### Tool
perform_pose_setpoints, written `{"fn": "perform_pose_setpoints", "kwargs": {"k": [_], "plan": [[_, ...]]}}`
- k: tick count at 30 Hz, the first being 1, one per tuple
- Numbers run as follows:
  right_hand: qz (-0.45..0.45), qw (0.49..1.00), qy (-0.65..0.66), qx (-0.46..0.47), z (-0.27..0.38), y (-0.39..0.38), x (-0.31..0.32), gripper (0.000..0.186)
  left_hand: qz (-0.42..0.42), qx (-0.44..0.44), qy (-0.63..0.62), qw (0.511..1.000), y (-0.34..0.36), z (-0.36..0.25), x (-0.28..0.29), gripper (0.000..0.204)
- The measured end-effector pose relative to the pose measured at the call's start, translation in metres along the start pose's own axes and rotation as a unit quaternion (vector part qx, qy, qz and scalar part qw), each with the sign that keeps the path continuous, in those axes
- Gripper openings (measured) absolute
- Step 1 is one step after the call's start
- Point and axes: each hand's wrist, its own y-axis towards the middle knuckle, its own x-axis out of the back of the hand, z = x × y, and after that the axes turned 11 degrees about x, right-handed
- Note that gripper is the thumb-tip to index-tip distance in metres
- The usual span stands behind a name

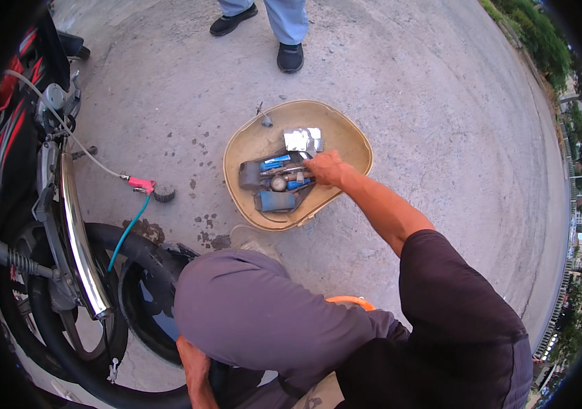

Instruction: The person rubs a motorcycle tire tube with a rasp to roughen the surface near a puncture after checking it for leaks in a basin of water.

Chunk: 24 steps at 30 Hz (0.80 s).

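Hand tools [293,170] lie inside tan basin [347,133]. Right hand [325,167] at their three o'clock, fingers among them; can't tell whether gripping. Left hand [195,365] at view's seven o'clock, fingers hidden, state unclear. Tools likely stiff, dense, maybe greasy; best gripped by blue handles [275,162].

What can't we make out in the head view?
- Right hand, head view: fingertips are behind the hand itself, so whether it grips any of the tools is unclear.
- Left hand, head view: fingers hidden by the bent leg.
- Orange thing, head view: mostly covered by the same leg; kind unclear.
- Motorbike, head view: cut off by the dark left rim.
- Bystander, head view: upper body beyond the top edge.
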Motion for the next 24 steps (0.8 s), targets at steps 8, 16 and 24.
{"fn": "perform_pose_setpoints", "kwargs": {"k": [8, 16, 24], "plan": [[-0.023, 0.999, -0.025, -0.041, -0.012, -0.005, -0.009, 0.018, 0.04, -0.017, 0.022, 0.999, 0.018, 0.026, 0.005, 0.054], [-0.149, 0.973, 0.168, -0.047, 0.012, 0.033, -0.014, 0.034, 0.0, 0.002, 0.008, 1.0, 0.005, 0.005, -0.005, 0.051], [-0.099, 0.944, 0.314, -0.001, 0.029, 0.132, -0.019, 0.046, 0.073, 0.031, -0.065, 0.995, 0.011, 0.02, 0.006, 0.053]]}}
